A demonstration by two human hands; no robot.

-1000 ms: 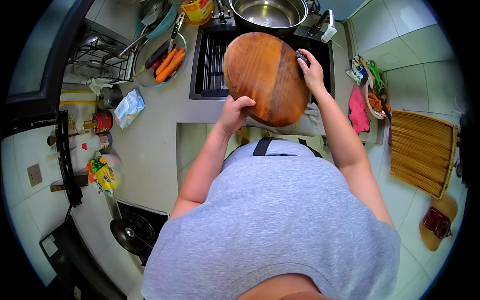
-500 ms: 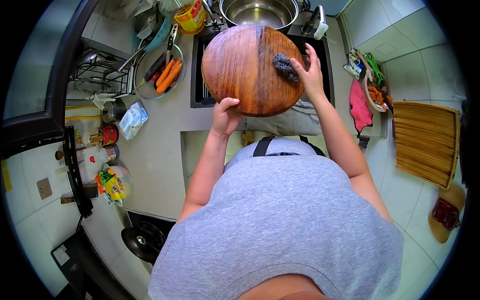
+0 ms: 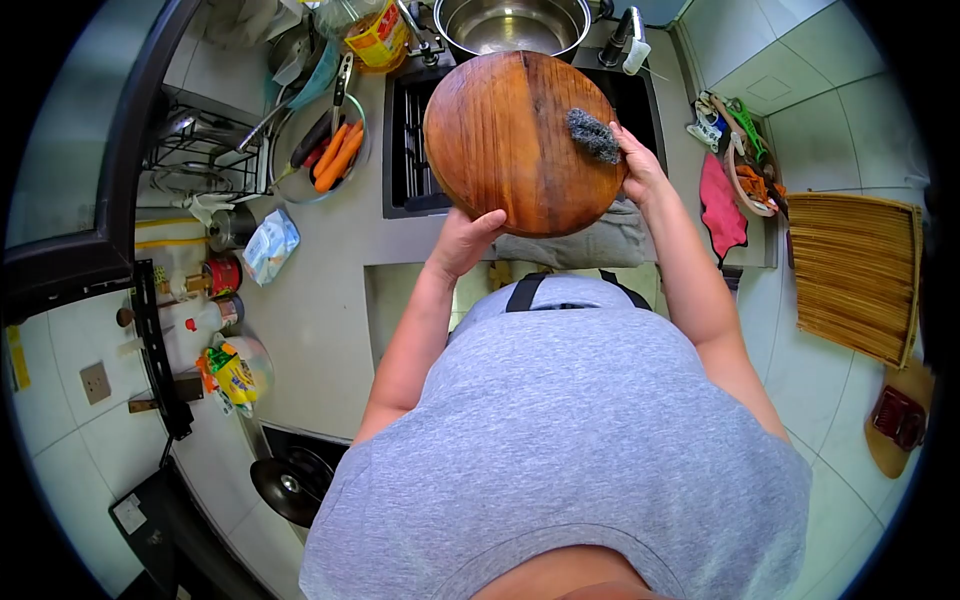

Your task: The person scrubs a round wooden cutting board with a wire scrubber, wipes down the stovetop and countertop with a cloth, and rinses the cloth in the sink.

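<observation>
We pinch the board (image 3: 500,150) with left fingers (image 3: 488,222) and right fingers (image 3: 628,142), the scourer (image 3: 593,137) on it (slanting rightward toward us) just left of the latter.

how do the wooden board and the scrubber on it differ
The wooden board is round and far larger; the scrubber is small and oblong. The board is reddish brown, the scrubber dark grey. The board shows wood grain, the scrubber a fuzzy mesh. Both overlap the sink in view.

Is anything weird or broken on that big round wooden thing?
Nothing looks broken. A dark streak runs near the middle of the round wooden board, standing out because the rest looks lighter. It might be a stain or just grain; I can't tell.
</observation>
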